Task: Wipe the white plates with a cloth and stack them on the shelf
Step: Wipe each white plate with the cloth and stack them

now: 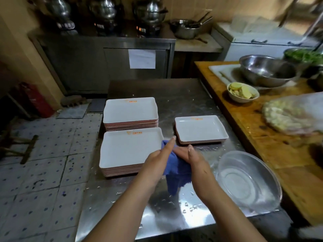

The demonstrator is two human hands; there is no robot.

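Three stacks of white rectangular plates sit on the wet steel table (pixel 176 95): a tall far-left stack (pixel 130 110), a near-left stack (pixel 129 149) and a short right stack (pixel 201 129). A blue cloth (pixel 176 172) is pressed between my two hands in front of the stacks. My left hand (pixel 160 158) holds its left side with the index finger stretched toward the near-left stack's corner. My right hand (pixel 190 157) grips its right side. No plate is in either hand.
A steel basin (pixel 248 179) stands at the right on the table. A wooden counter (pixel 272 151) to the right carries a bowl of sliced food (pixel 243 92), a large metal bowl (pixel 267 70) and a wrapped dish. Steel cabinets with pots line the back; tiled floor lies left.
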